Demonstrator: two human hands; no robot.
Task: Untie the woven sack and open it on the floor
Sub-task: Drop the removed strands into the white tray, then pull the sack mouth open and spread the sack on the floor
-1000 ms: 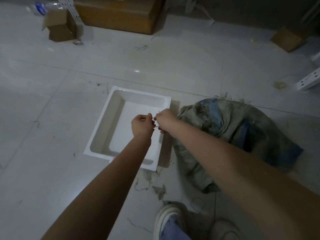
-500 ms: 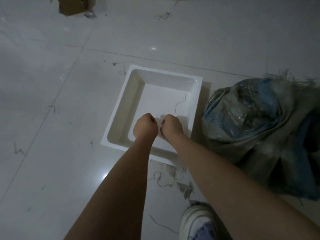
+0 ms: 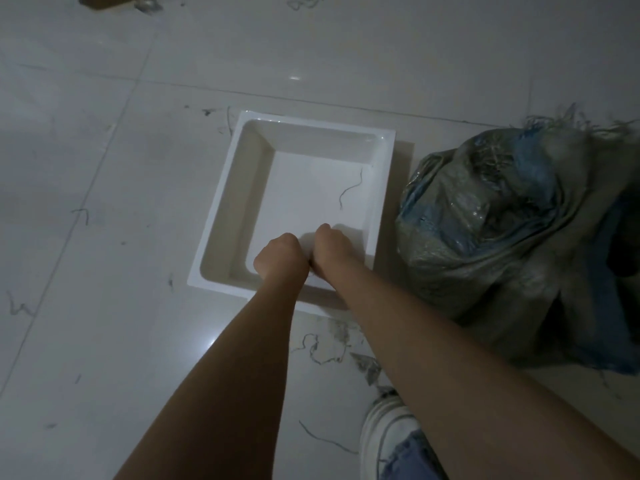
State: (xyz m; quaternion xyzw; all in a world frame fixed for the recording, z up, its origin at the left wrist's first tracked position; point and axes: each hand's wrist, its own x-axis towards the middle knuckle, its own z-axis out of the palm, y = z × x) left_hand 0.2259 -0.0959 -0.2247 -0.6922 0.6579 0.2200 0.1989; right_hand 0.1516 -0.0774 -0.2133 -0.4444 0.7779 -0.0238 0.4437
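Note:
The woven sack [image 3: 502, 237], grey-green with blue patches, lies crumpled on the floor at the right. Its frayed mouth faces the far side and shiny clear plastic shows inside. My left hand [image 3: 278, 254] and my right hand [image 3: 334, 245] are curled into fists, knuckles touching, low over the near edge of a white square tray [image 3: 221, 216] to the left of the sack. Their fingers point down and away, so nothing shows in them. A thin loose string [image 3: 351, 188] lies inside the tray, apart from both hands.
Pale floor tiles [image 3: 104, 306] surround everything. Loose threads and scraps [image 3: 318, 348] lie just in front of the tray. My white shoe [image 3: 388, 427] stands near the sack's front corner. A cardboard box corner [image 3: 104, 0] shows at the top left.
A second ago both hands pinched a thin string above the tray. It now lies in the tray, and the hands have dropped lower with fists closed. The view has tilted downward.

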